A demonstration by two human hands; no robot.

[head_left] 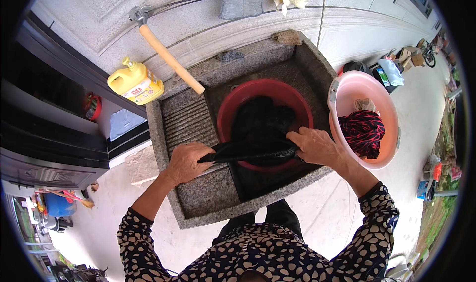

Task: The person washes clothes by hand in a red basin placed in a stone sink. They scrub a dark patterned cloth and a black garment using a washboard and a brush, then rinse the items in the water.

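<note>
Stretched between my two hands is a wet-looking black cloth (253, 152), held across the near side of a red basin (224, 99). My left hand (187, 160) is closed on its left end, over the edge of the ribbed washboard (186, 116). The other end is gripped by my right hand (315, 145), above the basin's right rim. More black fabric (263, 118) lies bunched inside the basin and seems joined to the stretched part; I cannot tell whether it is one piece. The basin sits in a grey stone sink (317, 59).
A pink basin (364, 86) with dark red-patterned cloth (361, 133) stands right of the sink. On the left are a yellow pump jug (136, 84) and a wooden-covered pipe (168, 56) slanting over the washboard. A scrubbing brush (287, 37) rests on the back rim.
</note>
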